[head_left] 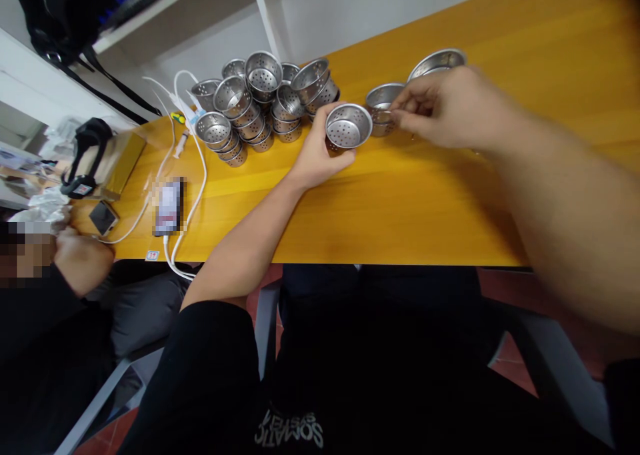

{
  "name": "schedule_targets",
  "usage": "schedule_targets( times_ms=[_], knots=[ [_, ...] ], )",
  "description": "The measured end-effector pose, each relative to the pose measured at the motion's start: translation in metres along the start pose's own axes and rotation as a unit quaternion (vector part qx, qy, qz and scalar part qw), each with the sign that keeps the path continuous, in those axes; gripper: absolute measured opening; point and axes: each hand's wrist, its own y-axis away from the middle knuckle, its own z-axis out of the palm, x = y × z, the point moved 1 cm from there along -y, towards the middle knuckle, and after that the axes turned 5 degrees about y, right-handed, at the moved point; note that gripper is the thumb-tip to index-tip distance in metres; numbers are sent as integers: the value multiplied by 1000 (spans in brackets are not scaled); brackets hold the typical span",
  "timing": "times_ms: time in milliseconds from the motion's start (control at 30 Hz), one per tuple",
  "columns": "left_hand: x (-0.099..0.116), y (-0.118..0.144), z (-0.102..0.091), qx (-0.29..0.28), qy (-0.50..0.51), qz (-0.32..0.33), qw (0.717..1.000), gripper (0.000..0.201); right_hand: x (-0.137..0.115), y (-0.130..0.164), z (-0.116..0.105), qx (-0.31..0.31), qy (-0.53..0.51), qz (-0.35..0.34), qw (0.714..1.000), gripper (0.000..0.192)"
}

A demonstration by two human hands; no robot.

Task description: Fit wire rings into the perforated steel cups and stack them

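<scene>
**Two hands working at perforated steel cups on a yellow table**

The yellow wooden table (400, 201) is carrying everything, running from the far right corner down to the near left end. A heap of perforated metal cups (260, 101) is lying stacked and tumbled toward the far edge, left of the middle. The right hand (445, 108) is reaching in from the near right, its fingertips pinching the rim of a small metal cup (380, 105) standing on the table; whether it is lifting the cup I cannot tell. Behind that hand a shallow metal bowl (437, 61) is tilting near the far edge. The left hand (315, 158) is resting on the table, curled around a perforated cup (349, 127) and grasping it from below, its open mouth facing up. White cables (193, 175) are trailing toward the near left edge beside a phone (169, 206). Another person's hand (83, 261) is lying at the near left corner.
</scene>
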Motion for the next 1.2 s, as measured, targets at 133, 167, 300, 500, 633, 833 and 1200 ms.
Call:
schedule_targets(
  times_ms=[133, 167, 300, 500, 633, 833, 1200],
  knots=[
    [3, -1, -1, 2, 8, -4, 1000, 85, -2, -1, 2, 71, -81, -17, 994, 37],
    [2, -1, 0, 4, 16, 1, 1000, 83, -4, -1, 3, 91, -95, -24, 991, 42],
    [-1, -1, 0, -18, 35, 38, 999, 79, -14, 1, 6, 119, -122, -39, 985, 61],
    [5, -1, -3, -41, 33, 55, 997, 78, -18, 4, 8, 105, -129, -47, 985, 67],
    [8, -1, -4, -45, 31, 55, 997, 77, -19, 4, 6, 101, -125, -40, 986, 68],
    [9, 0, 0, -58, 42, 38, 997, 83, -22, 5, 7, 109, -136, -54, 983, 68],
    [17, 0, -3, -58, 30, -11, 998, 107, -17, 5, 8, 111, -125, -40, 985, 59]
  ],
)
